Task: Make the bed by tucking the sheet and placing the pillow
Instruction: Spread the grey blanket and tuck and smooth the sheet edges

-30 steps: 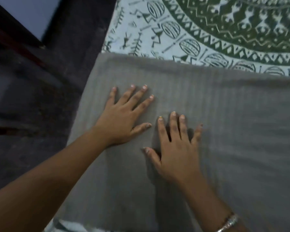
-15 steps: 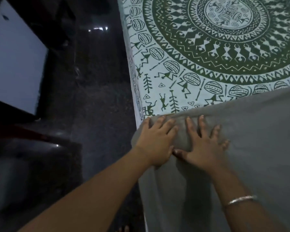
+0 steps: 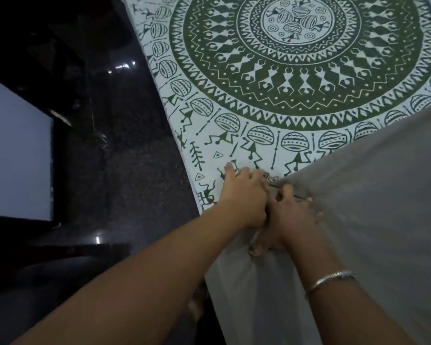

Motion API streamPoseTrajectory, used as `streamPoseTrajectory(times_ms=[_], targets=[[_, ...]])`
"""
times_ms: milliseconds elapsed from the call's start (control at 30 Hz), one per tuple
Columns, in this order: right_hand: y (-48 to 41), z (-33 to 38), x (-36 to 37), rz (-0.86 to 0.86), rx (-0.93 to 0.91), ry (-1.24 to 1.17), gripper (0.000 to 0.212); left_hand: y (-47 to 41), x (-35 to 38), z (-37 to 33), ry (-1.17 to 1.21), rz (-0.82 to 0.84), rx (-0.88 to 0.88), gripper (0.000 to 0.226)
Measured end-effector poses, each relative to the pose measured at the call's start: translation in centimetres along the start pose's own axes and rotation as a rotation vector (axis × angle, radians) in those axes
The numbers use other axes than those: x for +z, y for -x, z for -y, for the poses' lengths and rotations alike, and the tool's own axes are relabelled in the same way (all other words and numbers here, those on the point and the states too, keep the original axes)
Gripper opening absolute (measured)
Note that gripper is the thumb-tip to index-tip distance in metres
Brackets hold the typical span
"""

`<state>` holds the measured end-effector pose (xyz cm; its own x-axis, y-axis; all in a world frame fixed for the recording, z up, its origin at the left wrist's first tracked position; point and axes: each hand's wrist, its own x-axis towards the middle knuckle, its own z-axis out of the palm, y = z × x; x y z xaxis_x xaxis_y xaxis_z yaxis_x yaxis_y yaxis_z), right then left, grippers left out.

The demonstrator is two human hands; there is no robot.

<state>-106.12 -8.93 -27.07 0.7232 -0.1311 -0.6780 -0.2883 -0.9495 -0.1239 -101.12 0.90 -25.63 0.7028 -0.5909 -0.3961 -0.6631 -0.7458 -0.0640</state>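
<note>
A white bedsheet (image 3: 284,83) printed with a green round pattern covers the bed. A plain grey sheet (image 3: 371,207) lies over its near right part, its edge running diagonally. My left hand (image 3: 244,195) and my right hand (image 3: 289,215) sit side by side at the grey sheet's corner near the bed's left edge. Both have curled fingers, and the grey cloth bunches into folds between them. My right hand's thumb presses on the cloth lower down. No pillow is in view.
A dark polished floor (image 3: 115,158) runs along the bed's left side. A pale rectangular panel in a dark frame (image 3: 15,158) stands at far left. A silver bangle (image 3: 331,278) circles my right wrist. A foot (image 3: 197,305) shows by the bed's edge.
Both hands lay flat on the grey sheet, then slid to its far left corner. Now their fingers have curled and gathered the cloth. The view has swung toward the patterned sheet.
</note>
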Motion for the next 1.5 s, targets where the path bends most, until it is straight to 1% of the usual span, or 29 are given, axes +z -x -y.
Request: streamPoseTrajectory(times_ms=[67,133,200,233,300,367,433,467,500,533,633,700,800,867,900,967,1000,1033,1067,1100,1133,1167,1200,1267,1333,1367,1400,1467,1500], targets=[[-0.4,0.5,-0.5,0.024,0.018,0.025,0.137,-1.2,-0.4,0.9,-0.044,-0.065,0.12,0.055],[-0.6,0.7,-0.8,0.038,0.003,0.084,0.128,-2.6,-0.8,2.2,-0.028,-0.044,0.208,0.057],[-0.4,0.6,-1.2,-0.021,-0.048,0.104,0.106,-4.4,-1.2,3.2,-0.008,-0.026,0.289,0.053],[-0.3,0.2,-1.7,-0.054,-0.078,0.102,0.094,-5.3,-1.6,3.7,-0.002,-0.042,0.325,0.051],[-0.6,-1.0,-3.5,-0.119,-0.11,0.016,0.079,-7.6,-2.7,4.4,0.027,-0.105,0.376,0.049],[-1.9,-2.6,-5.5,-0.241,-0.04,-0.129,0.064,-10.2,-3.9,4.4,0.084,-0.188,0.417,0.048],[-4.2,-4.6,-7.4,-0.519,0.111,-0.198,0.055,-13.3,-4.9,4.0,0.122,-0.249,0.459,0.048],[-5.6,-5.6,-8.2,-0.626,0.192,-0.192,0.051,-14.8,-5.3,3.7,0.131,-0.267,0.474,0.049],[-7.0,-6.5,-8.7,-0.672,0.275,-0.173,0.051,-16.3,-5.5,3.4,0.125,-0.27,0.486,0.05],[-8.3,-7.0,-9.2,-0.666,0.336,-0.144,0.055,-17.4,-5.6,3.2,0.105,-0.264,0.483,0.052],[-12.3,-7.6,-9.5,-0.51,0.489,-0.099,0.07,-19.7,-4.4,2.4,0.015,-0.164,0.512,0.055],[-14.0,-6.7,-9.2,-0.491,0.522,-0.147,0.073,-20.2,-3.3,3.4,-0.016,-0.146,0.528,0.057],[-14.7,-4.3,-8.8,-0.531,0.453,-0.149,0.076,-20.8,-2.7,7.2,-0.011,-0.187,0.476,0.062],[-14.6,-2.4,-8.6,-0.556,0.309,-0.124,0.074,-21.2,-2.9,8.9,0.012,-0.19,0.398,0.066],[-14.6,-1.7,-8.4,-0.567,0.24,-0.101,0.071,-21.2,-3.1,9.2,0.026,-0.185,0.39,0.068],[-14.7,-1.1,-8.5,-0.587,0.195,-0.071,0.068,-21.3,-3.3,9.2,0.016,-0.168,0.495,0.07],[-14.8,-0.9,-8.6,-0.597,0.233,-0.091,0.067,-21.6,-3.4,9.8,-0.007,-0.162,0.566,0.069],[-14.9,-0.8,-8.7,-0.605,0.319,-0.136,0.066,-22.2,-3.6,11.0,-0.023,-0.167,0.608,0.069],[-15.3,-0.4,-8.9,-0.603,0.436,-0.193,0.068,-23.0,-3.7,12.7,-0.031,-0.181,0.601,0.069],[-16.0,0.5,-9.4,-0.588,0.552,-0.241,0.073,-23.9,-3.9,14.6,-0.032,-0.195,0.554,0.069],[-17.0,1.9,-10.1,-0.569,0.626,-0.267,0.077,-24.7,-4.0,16.4,-0.028,-0.207,0.485,0.068],[-18.3,3.8,-10.9,-0.559,0.637,-0.267,0.079,-25.4,-4.1,17.8,-0.018,-0.215,0.429,0.068],[-19.5,5.9,-11.7,-0.554,0.589,-0.243,0.079,-25.9,-4.2,19.0,-0.01,-0.22,0.416,0.067],[-21.8,9.1,-13.0,-0.559,0.434,-0.169,0.073,-26.2,-4.2,20.8,-0.036,-0.208,0.517,0.064],[-22.8,10.0,-13.9,-0.571,0.374,-0.146,0.072,-27.4,-4.8,23.7,-0.078,-0.202,0.613,0.063],[-22.9,9.9,-14.1,-0.574,0.395,-0.163,0.074,-28.4,-5.3,25.7,-0.075,-0.193,0.593,0.065],[-22.8,9.6,-14.2,-0.576,0.453,-0.193,0.076,-29.5,-5.8,27.8,-0.057,-0.178,0.525,0.068],[-23.0,10.1,-14.6,-0.561,0.631,-0.275,0.08,-31.0,-6.3,31.1,-0.016,-0.143,0.391,0.071],[-23.5,11.2,-15.1,-0.546,0.693,-0.301,0.081,-31.1,-6.4,31.8,-0.015,-0.14,0.393,0.072]])
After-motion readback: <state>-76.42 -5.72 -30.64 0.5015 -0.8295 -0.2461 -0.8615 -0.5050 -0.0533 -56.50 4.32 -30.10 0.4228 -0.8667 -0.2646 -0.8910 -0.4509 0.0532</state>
